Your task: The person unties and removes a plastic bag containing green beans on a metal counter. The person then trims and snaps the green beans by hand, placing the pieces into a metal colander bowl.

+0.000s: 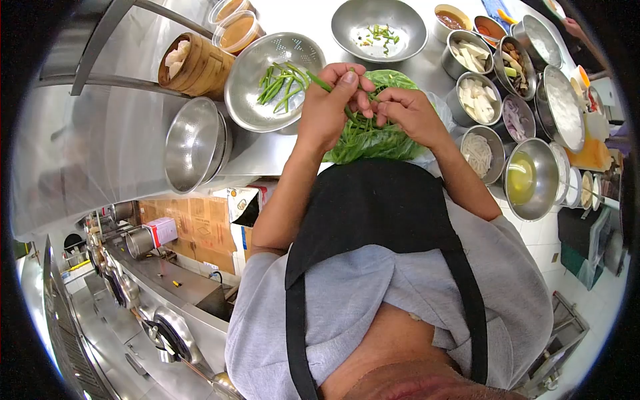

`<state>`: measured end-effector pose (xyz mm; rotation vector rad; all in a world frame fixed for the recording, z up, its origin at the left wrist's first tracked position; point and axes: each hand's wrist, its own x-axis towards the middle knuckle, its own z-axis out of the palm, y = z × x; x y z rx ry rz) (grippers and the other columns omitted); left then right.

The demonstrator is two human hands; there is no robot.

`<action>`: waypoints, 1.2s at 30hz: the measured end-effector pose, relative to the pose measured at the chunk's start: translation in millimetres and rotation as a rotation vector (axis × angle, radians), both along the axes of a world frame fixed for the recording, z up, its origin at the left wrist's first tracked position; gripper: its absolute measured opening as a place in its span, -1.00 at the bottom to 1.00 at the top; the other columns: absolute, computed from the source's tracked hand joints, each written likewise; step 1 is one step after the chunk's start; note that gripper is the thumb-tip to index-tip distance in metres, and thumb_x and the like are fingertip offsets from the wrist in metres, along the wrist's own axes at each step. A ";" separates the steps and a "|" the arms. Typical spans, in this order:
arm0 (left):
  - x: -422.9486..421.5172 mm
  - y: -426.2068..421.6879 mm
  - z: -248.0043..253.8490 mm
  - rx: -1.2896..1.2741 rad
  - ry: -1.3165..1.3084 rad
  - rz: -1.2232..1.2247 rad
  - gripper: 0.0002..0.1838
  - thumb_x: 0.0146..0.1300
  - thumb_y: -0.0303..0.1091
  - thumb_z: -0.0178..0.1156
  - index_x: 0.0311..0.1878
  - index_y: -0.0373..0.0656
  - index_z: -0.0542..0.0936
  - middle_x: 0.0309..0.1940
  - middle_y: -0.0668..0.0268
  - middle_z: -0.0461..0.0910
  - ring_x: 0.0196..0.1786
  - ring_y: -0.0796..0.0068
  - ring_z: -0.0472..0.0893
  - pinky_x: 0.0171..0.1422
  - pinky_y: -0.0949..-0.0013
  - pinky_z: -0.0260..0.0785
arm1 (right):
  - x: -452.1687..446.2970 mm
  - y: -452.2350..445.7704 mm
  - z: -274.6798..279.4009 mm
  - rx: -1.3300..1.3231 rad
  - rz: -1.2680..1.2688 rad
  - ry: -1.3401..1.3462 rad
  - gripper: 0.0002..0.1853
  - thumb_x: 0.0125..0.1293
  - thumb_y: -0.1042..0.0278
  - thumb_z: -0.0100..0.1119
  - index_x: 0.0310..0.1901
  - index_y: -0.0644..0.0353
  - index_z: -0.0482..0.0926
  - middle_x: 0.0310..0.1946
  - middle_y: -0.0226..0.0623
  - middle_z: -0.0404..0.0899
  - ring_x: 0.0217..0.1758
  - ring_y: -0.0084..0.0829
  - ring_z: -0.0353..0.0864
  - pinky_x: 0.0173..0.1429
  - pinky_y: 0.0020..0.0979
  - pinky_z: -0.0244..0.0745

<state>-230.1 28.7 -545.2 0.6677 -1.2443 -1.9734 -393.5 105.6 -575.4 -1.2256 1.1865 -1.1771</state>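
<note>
My left hand [337, 100] is closed around a long green bean [319, 81], which sticks out past the thumb to the left. Close beside it, my right hand [408, 113] pinches at green strands between thumb and fingers. Below both hands lies a heap of leafy greens [383, 148] on clear plastic, with more long green beans on top, partly hidden by my fingers. To the left, a perforated steel colander [250, 103] holds several cut bean lengths [283, 85]. Beyond my hands, a steel bowl [343, 33] contains small green trimmings [380, 39].
Steel containers of cut white vegetables [476, 100], sliced onion [513, 119] and noodles [477, 153] crowd the right side. A bowl of yellow liquid [522, 179] sits near the edge. A bamboo steamer [207, 70] and stacked steel bowls [193, 143] stand left.
</note>
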 end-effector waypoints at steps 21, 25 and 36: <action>-7.6 15.8 -22.0 -1.120 -0.850 -0.297 -0.76 0.30 -0.23 0.23 -0.15 -0.21 0.56 -0.43 0.30 0.56 -0.32 0.50 0.53 -0.19 0.34 0.40 | -35.5 11.1 -11.9 0.085 -0.273 -0.490 -0.75 0.34 0.21 -0.01 -0.33 0.22 0.51 -0.53 -0.36 0.48 -0.67 -0.66 0.26 -0.67 -0.60 0.05; -8.1 10.7 -12.7 -0.936 -0.672 -0.160 -0.78 0.34 -0.24 0.18 -0.21 -0.23 0.55 -0.46 0.31 0.55 -0.35 0.44 0.55 -0.24 0.32 0.40 | -30.4 12.1 -7.6 0.149 -0.226 -0.348 -0.72 0.35 0.17 0.01 -0.16 0.22 0.57 -0.46 -0.41 0.49 -0.61 -0.66 0.28 -0.61 -0.62 0.11; 0.6 0.8 20.1 0.131 0.026 0.130 -0.83 0.43 -0.23 0.06 -0.20 -0.12 0.42 -0.60 0.43 0.28 -0.68 0.65 0.22 -0.70 0.56 0.04 | -17.6 12.0 -11.9 -0.066 0.074 0.064 -0.73 0.33 0.26 0.10 -0.04 0.21 0.59 -0.34 -0.43 0.45 -0.34 -0.61 0.38 -0.22 -0.54 0.32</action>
